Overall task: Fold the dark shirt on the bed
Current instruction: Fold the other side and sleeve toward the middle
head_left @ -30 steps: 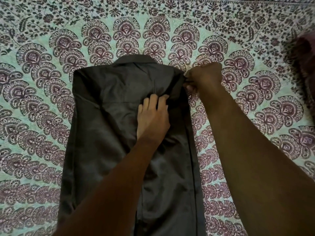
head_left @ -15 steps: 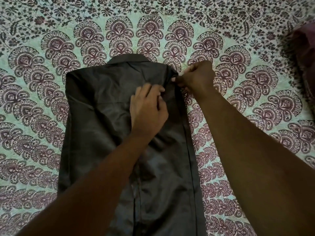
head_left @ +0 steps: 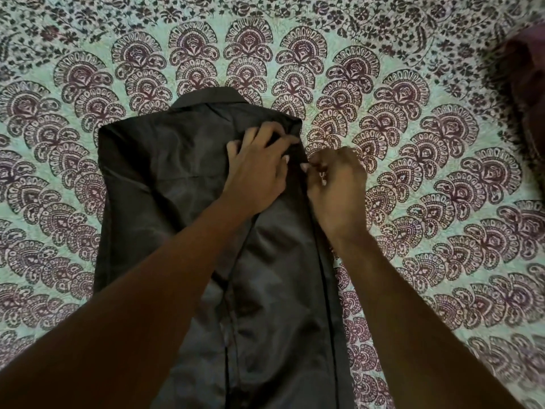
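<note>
The dark shirt (head_left: 165, 184) lies flat on the bed, collar at the far end, both sides folded inward into a long narrow strip. My left hand (head_left: 256, 172) rests on the upper right part of the shirt, fingers spread and bent, pressing the cloth near the shoulder. My right hand (head_left: 336, 187) is at the shirt's right edge, just below the shoulder, fingers curled and pinching the folded edge. The lower end of the shirt runs out of the frame between my forearms.
A patterned bedsheet (head_left: 427, 143) in pale green with maroon paisley motifs covers the whole bed. A dark reddish cloth or pillow (head_left: 530, 93) sits at the right edge.
My right hand has slid down from the shirt's top right corner to its right edge. My left hand has moved up toward the shoulder and spread its fingers.
</note>
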{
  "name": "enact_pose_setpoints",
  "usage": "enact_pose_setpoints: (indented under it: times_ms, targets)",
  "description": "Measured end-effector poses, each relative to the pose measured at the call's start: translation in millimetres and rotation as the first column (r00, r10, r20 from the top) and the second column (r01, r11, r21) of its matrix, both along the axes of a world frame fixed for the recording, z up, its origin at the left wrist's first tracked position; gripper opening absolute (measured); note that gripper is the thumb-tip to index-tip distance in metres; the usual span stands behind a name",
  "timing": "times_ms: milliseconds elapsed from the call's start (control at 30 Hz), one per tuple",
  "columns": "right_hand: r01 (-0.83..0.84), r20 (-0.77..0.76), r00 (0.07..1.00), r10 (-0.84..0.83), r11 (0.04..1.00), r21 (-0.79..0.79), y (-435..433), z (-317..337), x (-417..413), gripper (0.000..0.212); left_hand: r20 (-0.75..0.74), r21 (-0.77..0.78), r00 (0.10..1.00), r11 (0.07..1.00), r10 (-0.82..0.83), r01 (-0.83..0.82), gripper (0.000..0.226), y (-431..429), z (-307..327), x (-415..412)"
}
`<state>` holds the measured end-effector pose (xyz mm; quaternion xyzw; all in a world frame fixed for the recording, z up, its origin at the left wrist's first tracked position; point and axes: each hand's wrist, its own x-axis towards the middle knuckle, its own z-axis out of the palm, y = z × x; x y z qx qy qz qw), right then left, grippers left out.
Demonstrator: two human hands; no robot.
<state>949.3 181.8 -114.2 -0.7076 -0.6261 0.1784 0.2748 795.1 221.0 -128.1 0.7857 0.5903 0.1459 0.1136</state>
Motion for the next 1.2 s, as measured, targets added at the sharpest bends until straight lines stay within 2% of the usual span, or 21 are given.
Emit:
enact_pose_setpoints:
  times_ms: [100,167,300,400,467,533,567,667,733,800,900,967,1067,1200]
  targets:
    - [-0.156,0.163,0.974,0.155,0.988,-0.008,-30,-14,6,0.029,-0.131,0.041,0.989,0.997,-0.063,0.069,0.045,-3,-7,-2]
    - [-0.176,0.266,0.950,0.163,0.984,0.023,-45,-22,15,0.033,-0.207,0.044,0.971,0.990,-0.120,0.132,0.050,-4,-9,-8]
    - [-0.153,0.248,0.958,0.144,0.988,0.019,-49,-15,11,0.042,-0.252,0.020,0.956,0.987,-0.152,0.162,0.054,0,-3,-9]
    - [-0.201,0.291,0.939,0.184,0.979,0.030,-66,-1,2,0.038,-0.187,0.080,0.982,0.996,-0.032,0.048,0.048,-13,18,-1]
    - [-0.345,0.370,0.871,0.325,0.939,-0.012,-89,5,7,0.039,-0.102,0.129,0.989,0.985,-0.106,0.119,0.039,-34,26,-1]
    - [-0.392,0.387,0.836,0.388,0.917,-0.072,-110,9,19,0.046,-0.114,0.058,0.953,0.955,-0.282,0.290,0.043,-57,24,-10]
    - [-0.384,0.383,0.841,0.381,0.920,-0.072,-119,12,24,0.044,-0.135,-0.009,0.933,0.942,-0.332,0.334,0.053,-66,21,-17]
    - [-0.508,0.366,0.789,0.493,0.859,-0.061,-154,15,24,0.035,-0.193,-0.222,0.909,0.919,-0.369,0.326,0.099,-89,22,-34]
    - [-0.594,0.343,0.730,0.591,0.797,-0.108,-181,10,22,0.033,-0.307,-0.325,0.855,0.890,-0.419,0.319,0.119,-100,24,-40]
    - [-0.602,0.299,0.725,0.620,0.782,-0.162,-203,8,27,0.036,-0.376,-0.344,0.826,0.891,-0.420,0.297,0.121,-113,29,-42]
    - [-0.521,0.305,0.785,0.539,0.841,-0.147,-212,13,33,0.033,-0.403,-0.198,0.844,0.934,-0.355,0.298,0.094,-142,41,-35]
    - [-0.461,0.301,0.820,0.487,0.874,-0.155,-215,13,30,0.040,-0.378,-0.219,0.846,0.924,-0.376,0.312,0.083,-165,49,-31]
    - [-0.501,0.347,0.766,0.542,0.840,-0.206,-238,7,21,0.045,-0.362,-0.411,0.851,0.884,-0.381,0.221,0.109,-190,56,-33]
    - [-0.561,0.369,0.715,0.593,0.803,-0.203,-290,6,21,0.044,-0.453,-0.470,0.793,0.865,-0.407,0.175,0.135,-205,58,-34]
